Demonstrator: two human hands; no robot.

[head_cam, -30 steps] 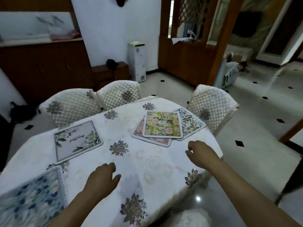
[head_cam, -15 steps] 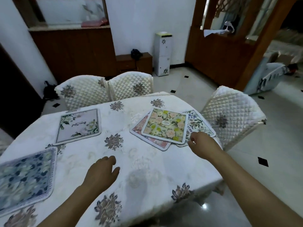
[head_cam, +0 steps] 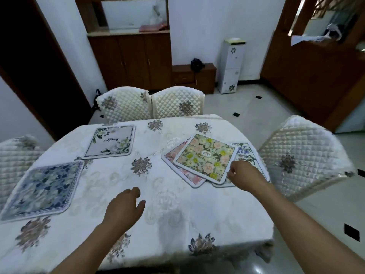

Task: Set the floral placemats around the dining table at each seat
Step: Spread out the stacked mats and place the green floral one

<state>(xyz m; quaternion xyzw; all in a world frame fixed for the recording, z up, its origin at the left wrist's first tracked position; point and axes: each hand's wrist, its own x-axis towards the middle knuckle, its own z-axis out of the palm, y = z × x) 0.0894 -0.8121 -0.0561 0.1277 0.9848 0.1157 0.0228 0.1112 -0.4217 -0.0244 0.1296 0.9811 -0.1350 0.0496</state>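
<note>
Head view. Dining table (head_cam: 177, 204): blue placemat (head_cam: 41, 188) at 9 o'clock and grey placemat (head_cam: 111, 142) at 11, both laid. Placemat stack (head_cam: 205, 159) at 2 o'clock, three undealt. Right hand (head_cam: 244, 175) pinching stack's near corner; left hand (head_cam: 124, 208) loose, holding nothing.

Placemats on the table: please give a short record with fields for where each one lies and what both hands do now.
laid out: blue placemat near left edge; grey script placemat at far side
pile: yellow-green placemat on top, pink placemat and white-blue placemat under it
right hand: at pile's near corner; grip unclear
left hand: above tablecloth, empty
</note>
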